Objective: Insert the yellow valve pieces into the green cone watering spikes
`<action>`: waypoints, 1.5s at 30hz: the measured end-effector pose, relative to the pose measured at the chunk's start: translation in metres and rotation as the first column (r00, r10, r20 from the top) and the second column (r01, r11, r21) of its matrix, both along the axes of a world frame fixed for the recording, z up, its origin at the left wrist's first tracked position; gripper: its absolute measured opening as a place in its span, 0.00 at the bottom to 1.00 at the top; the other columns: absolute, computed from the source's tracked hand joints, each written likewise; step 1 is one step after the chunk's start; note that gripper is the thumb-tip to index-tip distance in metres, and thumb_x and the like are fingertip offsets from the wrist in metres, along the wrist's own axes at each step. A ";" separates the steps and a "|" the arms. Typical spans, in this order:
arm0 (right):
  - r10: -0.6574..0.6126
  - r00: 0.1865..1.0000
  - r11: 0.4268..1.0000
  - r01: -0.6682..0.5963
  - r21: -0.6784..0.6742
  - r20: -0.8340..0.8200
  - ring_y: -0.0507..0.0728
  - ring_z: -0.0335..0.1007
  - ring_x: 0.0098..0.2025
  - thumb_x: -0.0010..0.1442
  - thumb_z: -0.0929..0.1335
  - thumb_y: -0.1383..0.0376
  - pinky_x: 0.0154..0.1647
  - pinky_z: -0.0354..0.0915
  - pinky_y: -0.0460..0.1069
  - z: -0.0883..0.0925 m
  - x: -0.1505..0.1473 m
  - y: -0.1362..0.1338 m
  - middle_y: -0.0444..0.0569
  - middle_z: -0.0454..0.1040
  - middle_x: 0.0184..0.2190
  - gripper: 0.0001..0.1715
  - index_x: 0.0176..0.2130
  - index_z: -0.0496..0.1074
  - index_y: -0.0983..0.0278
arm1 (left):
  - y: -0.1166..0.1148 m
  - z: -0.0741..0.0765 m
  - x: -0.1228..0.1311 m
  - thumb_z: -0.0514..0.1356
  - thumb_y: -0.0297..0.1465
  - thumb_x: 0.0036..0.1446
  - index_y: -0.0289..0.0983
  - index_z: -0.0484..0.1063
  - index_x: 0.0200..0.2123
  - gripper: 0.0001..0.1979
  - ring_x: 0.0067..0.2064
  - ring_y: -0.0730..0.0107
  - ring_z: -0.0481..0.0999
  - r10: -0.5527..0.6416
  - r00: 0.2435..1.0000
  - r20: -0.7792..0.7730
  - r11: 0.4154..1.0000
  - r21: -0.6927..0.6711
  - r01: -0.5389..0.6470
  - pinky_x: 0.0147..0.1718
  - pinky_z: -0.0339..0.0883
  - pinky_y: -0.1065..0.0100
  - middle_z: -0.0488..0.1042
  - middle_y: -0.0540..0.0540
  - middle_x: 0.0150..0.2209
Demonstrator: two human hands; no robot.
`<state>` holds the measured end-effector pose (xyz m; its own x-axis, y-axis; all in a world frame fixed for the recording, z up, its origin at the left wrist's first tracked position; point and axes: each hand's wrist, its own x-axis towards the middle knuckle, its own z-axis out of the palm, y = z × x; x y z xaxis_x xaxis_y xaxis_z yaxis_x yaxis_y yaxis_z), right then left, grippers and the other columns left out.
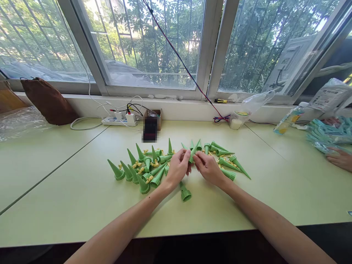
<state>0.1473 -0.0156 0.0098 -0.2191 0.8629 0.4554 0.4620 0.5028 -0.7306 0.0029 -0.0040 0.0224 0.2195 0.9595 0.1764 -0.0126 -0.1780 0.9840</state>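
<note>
Near the middle of the table, my left hand (178, 167) is closed around the collar end of a green plastic watering spike (195, 149), its tip pointing up and slightly right. Pressed against the spike's lower right side are the pinched fingers of my right hand (209, 167); whatever small thing they may hold is hidden. Several similar spikes stand point-up on the left, such as a standing spike (115, 170). Others lie on their sides to the right, including a long spike (239, 165). Small yellow valves (149, 179) are scattered among them. One loose spike (185, 192) lies below my hands.
A power strip (119, 121) with plugs and a small box (157, 116) sit by the window sill. Farther right are a plastic cup (235, 121), a bottle (288, 119) and bagged teal items (327, 134). Another person's hand (341, 158) shows at the right edge.
</note>
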 end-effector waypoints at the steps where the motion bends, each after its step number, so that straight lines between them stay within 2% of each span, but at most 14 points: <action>1: 0.000 1.000 1.000 0.000 -0.002 0.005 0.51 0.55 0.22 0.69 0.58 0.58 0.26 0.52 0.47 0.000 0.000 0.000 0.40 0.62 0.20 0.20 0.26 0.57 0.61 | 0.000 0.000 0.000 0.55 0.44 0.61 0.38 0.63 0.29 0.16 0.16 0.77 0.63 -0.001 1.000 -0.001 1.000 0.001 0.001 0.14 0.58 0.76 0.60 0.56 0.16; 16: 0.043 0.998 0.999 -0.042 -0.023 0.051 0.51 0.57 0.22 0.70 0.57 0.59 0.27 0.54 0.47 -0.001 0.000 0.002 0.41 0.63 0.20 0.20 0.26 0.56 0.61 | 0.001 -0.002 0.000 0.54 0.43 0.61 0.38 0.62 0.28 0.16 0.15 0.78 0.63 -0.009 1.000 -0.021 1.000 0.006 0.009 0.13 0.58 0.75 0.61 0.57 0.16; 23: 0.030 0.999 0.999 -0.029 -0.018 0.043 0.50 0.56 0.22 0.70 0.56 0.58 0.27 0.53 0.47 -0.002 0.001 0.003 0.41 0.63 0.20 0.21 0.26 0.56 0.61 | 0.000 -0.001 0.000 0.56 0.43 0.61 0.37 0.63 0.30 0.15 0.16 0.79 0.64 -0.034 0.999 0.006 0.999 0.011 0.034 0.13 0.59 0.75 0.63 0.56 0.20; 30: -0.001 0.999 1.000 0.001 0.004 0.041 0.50 0.55 0.22 0.70 0.57 0.58 0.26 0.53 0.47 -0.001 0.000 0.003 0.41 0.62 0.20 0.21 0.25 0.56 0.61 | 0.002 -0.002 0.000 0.54 0.43 0.62 0.38 0.62 0.29 0.15 0.16 0.78 0.64 -0.016 1.000 -0.010 0.999 0.039 0.016 0.13 0.58 0.76 0.60 0.57 0.18; 34: -0.008 1.000 1.000 0.008 0.019 0.013 0.50 0.53 0.21 0.69 0.60 0.57 0.25 0.52 0.46 0.000 0.000 0.001 0.40 0.62 0.21 0.18 0.28 0.61 0.62 | 0.003 -0.002 -0.001 0.54 0.43 0.62 0.38 0.62 0.30 0.15 0.15 0.78 0.63 0.018 1.000 0.022 1.000 0.013 -0.018 0.14 0.58 0.76 0.60 0.57 0.16; 37: -0.025 1.000 0.999 0.026 0.030 -0.019 0.49 0.51 0.21 0.68 0.61 0.57 0.24 0.51 0.46 0.001 0.000 0.000 0.39 0.61 0.20 0.16 0.30 0.63 0.62 | 0.003 -0.002 -0.001 0.54 0.43 0.62 0.38 0.62 0.30 0.15 0.15 0.78 0.63 0.017 0.999 0.031 1.000 0.000 -0.017 0.13 0.58 0.76 0.61 0.56 0.17; 42: -0.057 0.998 0.997 0.058 0.043 -0.031 0.49 0.51 0.21 0.68 0.61 0.57 0.23 0.50 0.46 -0.001 0.000 0.002 0.40 0.60 0.20 0.19 0.27 0.63 0.63 | 0.000 -0.002 0.000 0.55 0.45 0.60 0.37 0.64 0.32 0.16 0.16 0.78 0.65 -0.022 1.000 0.011 1.000 0.006 0.022 0.12 0.58 0.76 0.67 0.53 0.21; 45: -0.060 0.998 0.997 0.062 0.038 -0.036 0.49 0.51 0.20 0.68 0.61 0.56 0.23 0.50 0.46 -0.001 0.001 0.003 0.40 0.61 0.20 0.20 0.27 0.62 0.63 | 0.000 -0.002 0.000 0.55 0.46 0.60 0.37 0.64 0.32 0.17 0.16 0.78 0.66 -0.029 1.000 0.007 1.000 0.011 0.029 0.12 0.58 0.76 0.66 0.54 0.20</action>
<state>0.1480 -0.0128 0.0085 -0.1502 0.8558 0.4951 0.4675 0.5027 -0.7271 0.0030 -0.0043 0.0201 0.2461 0.9507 0.1885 -0.0250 -0.1882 0.9818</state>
